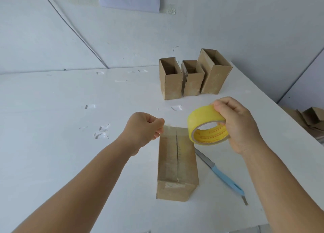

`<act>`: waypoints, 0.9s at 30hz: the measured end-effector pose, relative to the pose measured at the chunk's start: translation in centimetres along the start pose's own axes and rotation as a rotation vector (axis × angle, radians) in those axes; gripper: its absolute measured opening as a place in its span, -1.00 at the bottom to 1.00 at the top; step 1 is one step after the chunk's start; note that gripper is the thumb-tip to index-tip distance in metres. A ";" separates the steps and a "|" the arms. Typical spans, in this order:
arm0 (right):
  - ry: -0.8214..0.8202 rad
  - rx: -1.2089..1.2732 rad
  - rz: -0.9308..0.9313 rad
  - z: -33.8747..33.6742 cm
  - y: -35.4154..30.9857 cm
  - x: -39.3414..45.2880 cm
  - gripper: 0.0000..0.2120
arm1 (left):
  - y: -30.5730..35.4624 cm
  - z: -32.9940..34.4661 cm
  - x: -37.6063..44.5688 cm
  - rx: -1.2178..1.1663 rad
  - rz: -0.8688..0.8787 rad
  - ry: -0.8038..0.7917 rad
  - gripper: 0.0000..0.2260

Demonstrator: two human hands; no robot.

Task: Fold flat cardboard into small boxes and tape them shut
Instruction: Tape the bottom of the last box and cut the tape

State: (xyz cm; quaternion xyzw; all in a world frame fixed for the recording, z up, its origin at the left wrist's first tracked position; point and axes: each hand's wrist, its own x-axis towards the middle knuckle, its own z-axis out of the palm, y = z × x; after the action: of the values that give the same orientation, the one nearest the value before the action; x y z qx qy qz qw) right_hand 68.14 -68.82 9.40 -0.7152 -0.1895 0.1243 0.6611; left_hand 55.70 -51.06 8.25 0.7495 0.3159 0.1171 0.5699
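A small brown cardboard box (177, 164) lies on the white table (70, 145) in front of me, its closed flaps up, the seam running away from me and clear tape along it. My right hand (238, 125) grips a yellow tape roll (205, 125) just above the box's far right corner. My left hand (145, 129) pinches the free end of the clear tape strip (171, 130) at the box's far left corner. The strip stretches across the far edge of the box between both hands.
Three open-topped cardboard boxes (192, 76) stand in a row at the back right of the table. A knife with a light blue handle (222, 176) lies right of the box. More cardboard (310, 120) is piled beyond the table's right edge. Tape scraps dot the tabletop.
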 end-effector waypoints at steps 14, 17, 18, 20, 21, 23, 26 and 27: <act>-0.068 -0.570 -0.038 -1.0 1.8 0.8 -0.86 | -1.3 -0.4 1.9 0.094 -0.064 0.033 -0.83; -0.077 -0.581 -0.025 -0.9 1.9 1.0 -0.86 | -1.4 -0.4 2.2 0.091 -0.069 0.036 -0.84; -0.082 -0.582 -0.023 -0.9 1.9 1.0 -0.86 | -1.4 -0.4 2.2 0.090 -0.072 0.036 -0.83; -0.091 -0.588 -0.018 -0.9 1.9 1.1 -0.85 | -1.6 -0.3 2.4 0.090 -0.077 0.035 -0.83; -0.096 -0.593 -0.017 -0.9 1.9 1.1 -0.85 | -1.7 -0.3 2.4 0.089 -0.081 0.035 -0.83; -0.104 -0.601 -0.025 -0.8 1.9 1.1 -0.85 | -2.0 -0.4 2.4 0.084 -0.092 0.039 -0.83; -0.111 -0.610 -0.034 -0.5 2.0 1.2 -0.86 | -2.4 -0.5 2.5 0.034 -0.115 0.039 -0.82; -0.113 -0.616 -0.036 -0.4 2.0 1.3 -0.86 | -2.5 -0.4 2.5 0.006 -0.123 0.039 -0.82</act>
State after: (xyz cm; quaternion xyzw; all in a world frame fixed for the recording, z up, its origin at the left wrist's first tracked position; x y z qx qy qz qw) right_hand 69.63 -68.70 7.52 -0.8705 -0.2672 0.0889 0.4038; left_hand 56.57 -48.80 5.62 0.7279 0.3730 0.0954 0.5674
